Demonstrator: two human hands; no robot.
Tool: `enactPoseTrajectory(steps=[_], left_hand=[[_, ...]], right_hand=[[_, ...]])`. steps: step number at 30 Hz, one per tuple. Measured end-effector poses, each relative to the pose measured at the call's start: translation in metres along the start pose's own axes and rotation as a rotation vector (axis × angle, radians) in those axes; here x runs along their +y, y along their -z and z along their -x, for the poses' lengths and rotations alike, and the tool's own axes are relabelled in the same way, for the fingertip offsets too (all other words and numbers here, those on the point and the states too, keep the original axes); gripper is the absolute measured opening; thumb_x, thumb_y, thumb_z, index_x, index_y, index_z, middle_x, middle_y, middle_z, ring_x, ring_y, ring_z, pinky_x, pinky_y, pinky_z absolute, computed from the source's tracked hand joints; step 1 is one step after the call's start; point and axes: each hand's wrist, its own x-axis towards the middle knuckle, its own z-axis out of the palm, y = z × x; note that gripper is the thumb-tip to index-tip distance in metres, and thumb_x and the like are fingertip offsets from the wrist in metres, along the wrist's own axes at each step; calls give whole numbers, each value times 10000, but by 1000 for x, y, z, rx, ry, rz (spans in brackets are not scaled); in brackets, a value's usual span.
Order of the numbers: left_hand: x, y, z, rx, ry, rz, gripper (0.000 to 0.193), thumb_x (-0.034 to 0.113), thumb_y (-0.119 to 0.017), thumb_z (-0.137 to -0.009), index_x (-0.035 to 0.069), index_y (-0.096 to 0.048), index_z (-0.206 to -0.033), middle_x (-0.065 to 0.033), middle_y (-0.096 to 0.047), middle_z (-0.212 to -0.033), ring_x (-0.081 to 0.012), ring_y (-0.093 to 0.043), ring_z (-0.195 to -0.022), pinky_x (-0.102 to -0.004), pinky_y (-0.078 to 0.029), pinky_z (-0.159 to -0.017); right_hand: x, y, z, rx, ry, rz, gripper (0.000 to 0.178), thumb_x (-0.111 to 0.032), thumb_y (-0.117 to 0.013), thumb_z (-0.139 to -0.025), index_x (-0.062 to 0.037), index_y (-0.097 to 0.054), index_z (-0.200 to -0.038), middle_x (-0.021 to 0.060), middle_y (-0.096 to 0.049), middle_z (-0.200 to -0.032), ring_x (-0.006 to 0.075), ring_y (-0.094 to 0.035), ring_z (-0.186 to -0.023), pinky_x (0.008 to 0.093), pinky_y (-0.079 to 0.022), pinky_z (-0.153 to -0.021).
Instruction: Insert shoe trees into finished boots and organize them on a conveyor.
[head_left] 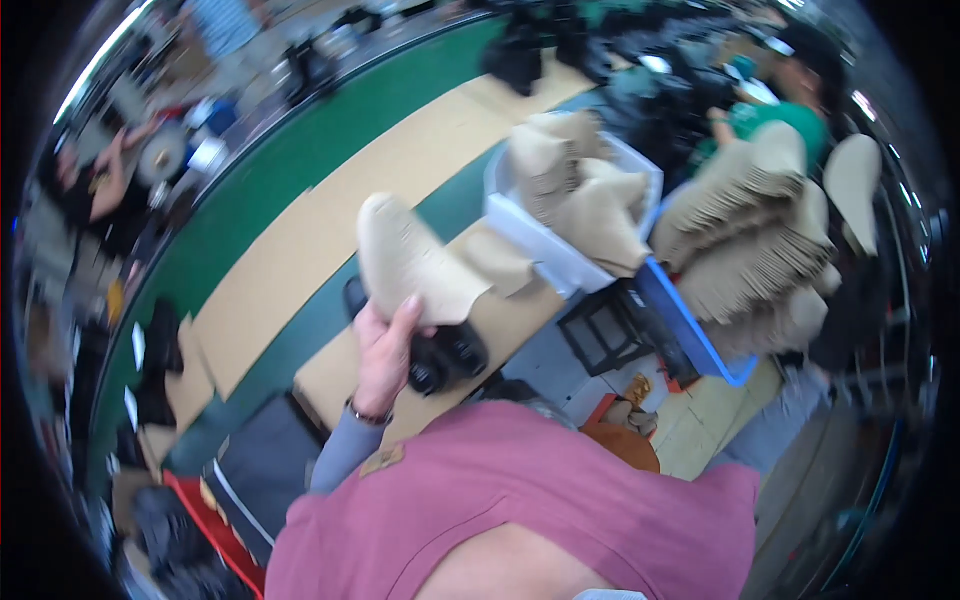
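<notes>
My left hand [382, 358] grips a beige moulded shoe insert [410, 258] by its lower edge, thumb on top, its rounded toe end pointing up. Just under it a pair of black shoes [447, 362] rests on a cardboard-covered bench. Another beige piece [500, 264] lies beside the insert. My right arm reaches out to the right in a grey sleeve [768, 430]. The right hand [817, 376] is a small blur near the blue crate, its fingers not readable. A separate beige insert [854, 190] stands out above it.
Nested inserts fill a white bin [522, 240] and a blue crate [692, 340] on the right. A green conveyor belt [240, 225] carries a long cardboard strip [330, 215]. Black footwear or bags heap at the back. A person in green [800, 125] works at far right; another sits at far left.
</notes>
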Motion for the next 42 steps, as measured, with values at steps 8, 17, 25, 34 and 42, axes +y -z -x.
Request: enactPoseTrajectory(steps=[8,17,25,34,42], left_hand=[[20,51,21,292,-219,-17,347,56,-602,-939,3,-514,-1271,-61,-663,-1021,-98,-632,-786,-238,-512,-607],[47,133,102,823,-430,-157,288,36,-604,-939,-23,-593,-1221,-56,-670,-1087,-114,-639,-902,-247,-518,-782],[65,191,219,1231,-434,-1497,260,-73,-624,-787,42,-667,-1016,-80,-594,-879,-220,-620,-800,-315,-507,-708],[3,230,301,989,-45,-2115,238,107,-598,-782,135,-671,-1006,-25,-567,-912,-207,-569,-820,-348,-488,-666],[-56,238,331,933,34,-1997,368,101,-562,-818,69,-656,-1172,-79,-617,-1280,-295,-602,-1158,-357,-544,-882]], right_hand=[[-288,-76,155,-1178,-366,-1288,232,-67,-588,-935,-12,-635,-1156,57,-671,-962,134,-659,-777,285,-538,-703],[-351,-165,288,-1118,492,-883,171,-127,-616,-876,-42,-625,-1024,186,-672,-875,409,-644,-783,472,-514,-684],[-403,-136,184,-1110,802,-1124,422,-105,-677,-827,-18,-590,-1231,169,-629,-1139,324,-623,-1015,382,-500,-848],[-580,63,304,-1150,1926,-1841,331,-98,-690,-764,-71,-644,-1091,126,-631,-1104,323,-595,-1026,411,-470,-890],[-596,79,434,-816,2053,-1874,495,-109,-661,-741,-79,-577,-1228,179,-561,-1210,370,-516,-1151,472,-420,-978]])
